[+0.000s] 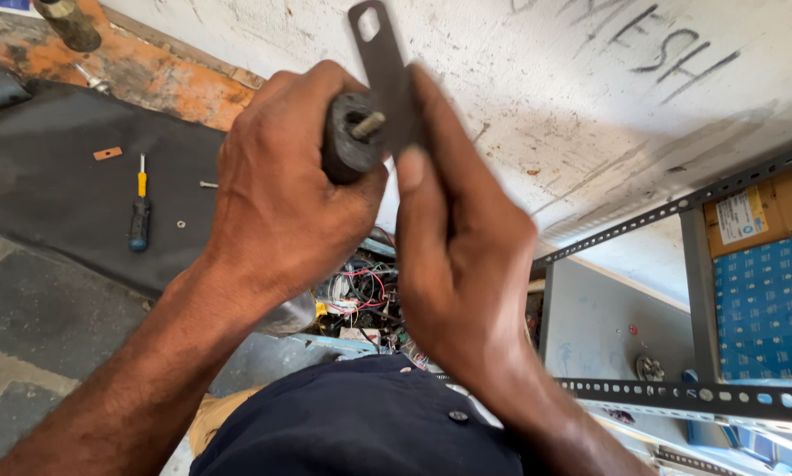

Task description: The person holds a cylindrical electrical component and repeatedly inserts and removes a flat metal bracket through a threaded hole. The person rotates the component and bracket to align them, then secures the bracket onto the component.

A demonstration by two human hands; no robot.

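Observation:
My left hand point(277, 185) is wrapped around a dark cylindrical part point(347, 141) with a short metal shaft point(369, 124) sticking out of its end. My right hand point(462, 256) presses a flat dark metal bracket point(383, 62) against that shaft; the bracket has a slot near its upper end. Both hands are held close together above my lap, in front of a white painted wall. The lower part of the bracket is hidden behind my right fingers.
A black mat point(52, 185) on the floor holds a blue and yellow screwdriver point(139, 211), a small screw point(207, 184) and a washer point(181, 224). A tangle of wires point(361, 300) lies below my hands. A slotted metal rack point(678, 388) with blue boxes point(762, 308) stands at the right.

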